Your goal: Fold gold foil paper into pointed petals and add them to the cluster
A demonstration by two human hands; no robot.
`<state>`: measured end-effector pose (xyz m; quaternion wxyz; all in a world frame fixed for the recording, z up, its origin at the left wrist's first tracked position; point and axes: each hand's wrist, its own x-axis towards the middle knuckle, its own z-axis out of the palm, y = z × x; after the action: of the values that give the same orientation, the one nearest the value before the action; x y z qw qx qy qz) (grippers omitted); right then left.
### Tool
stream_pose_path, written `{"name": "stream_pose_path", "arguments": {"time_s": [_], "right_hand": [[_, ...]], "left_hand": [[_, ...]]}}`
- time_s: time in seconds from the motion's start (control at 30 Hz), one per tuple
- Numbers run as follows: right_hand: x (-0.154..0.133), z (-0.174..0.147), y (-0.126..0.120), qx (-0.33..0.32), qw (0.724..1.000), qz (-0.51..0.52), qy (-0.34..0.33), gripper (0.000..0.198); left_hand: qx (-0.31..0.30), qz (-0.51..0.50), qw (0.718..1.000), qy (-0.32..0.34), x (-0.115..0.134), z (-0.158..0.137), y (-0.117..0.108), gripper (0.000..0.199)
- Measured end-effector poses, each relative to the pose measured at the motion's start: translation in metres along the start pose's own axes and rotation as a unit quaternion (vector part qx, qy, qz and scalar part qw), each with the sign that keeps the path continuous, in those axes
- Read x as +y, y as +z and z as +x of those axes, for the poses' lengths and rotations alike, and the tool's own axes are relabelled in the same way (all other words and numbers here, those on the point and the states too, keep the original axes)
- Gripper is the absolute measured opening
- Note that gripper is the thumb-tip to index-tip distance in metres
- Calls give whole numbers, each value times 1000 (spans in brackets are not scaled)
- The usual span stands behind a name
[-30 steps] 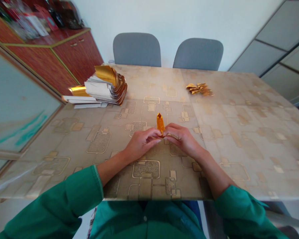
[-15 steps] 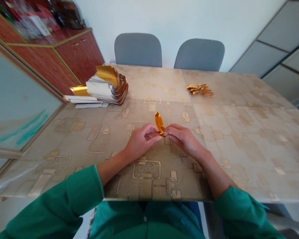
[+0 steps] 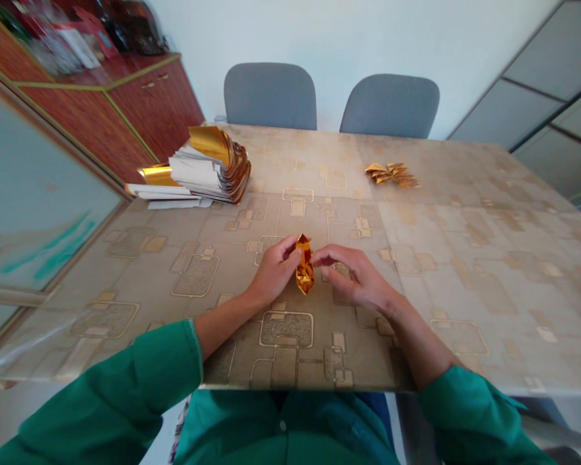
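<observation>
A folded piece of gold foil paper [image 3: 305, 274] stands lengthwise between my hands, its ends pointed and its surface creased. My left hand [image 3: 277, 268] pinches it from the left, thumb on its near face. Just to its right is my right hand [image 3: 351, 274], with thumb and forefinger apart and curved toward the foil. The forefinger's tip is close to the foil's edge; whether it touches I cannot tell.
At the table's [image 3: 232, 239] far left lies a stack of gold and white paper sheets [image 3: 198, 174]. Several folded gold pieces [image 3: 392, 175] sit together at the far right. Two grey chairs [image 3: 270, 97] stand behind the table, and a wooden cabinet [image 3: 145, 103] is at the left.
The gold foil piece has turned from tilted up to lying lengthwise toward me. My right hand has let go of it and opened, while the left keeps its pinch.
</observation>
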<state>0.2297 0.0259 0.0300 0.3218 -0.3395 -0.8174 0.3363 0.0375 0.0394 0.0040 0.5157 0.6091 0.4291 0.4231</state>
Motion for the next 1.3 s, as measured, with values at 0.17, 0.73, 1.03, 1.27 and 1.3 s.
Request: {"name": "stream_pose_path", "arguments": {"time_s": [0.17, 0.73, 1.03, 1.27, 1.3], "right_hand": [[5, 5, 10, 131, 987, -36, 81, 20], [6, 5, 20, 123, 988, -84, 33, 8], [7, 6, 20, 108, 986, -124, 18, 7], [5, 6, 19, 124, 981, -146, 32, 12], [4, 6, 19, 117, 985, -123, 39, 10]], "left_hand": [[-46, 72, 996, 38, 7, -14, 12, 21], [-64, 52, 997, -9, 7, -17, 15, 26], [-71, 33, 997, -12, 5, -18, 18, 24], [-90, -70, 992, -61, 6, -19, 22, 26], [-83, -71, 992, -62, 5, -20, 22, 25]]}}
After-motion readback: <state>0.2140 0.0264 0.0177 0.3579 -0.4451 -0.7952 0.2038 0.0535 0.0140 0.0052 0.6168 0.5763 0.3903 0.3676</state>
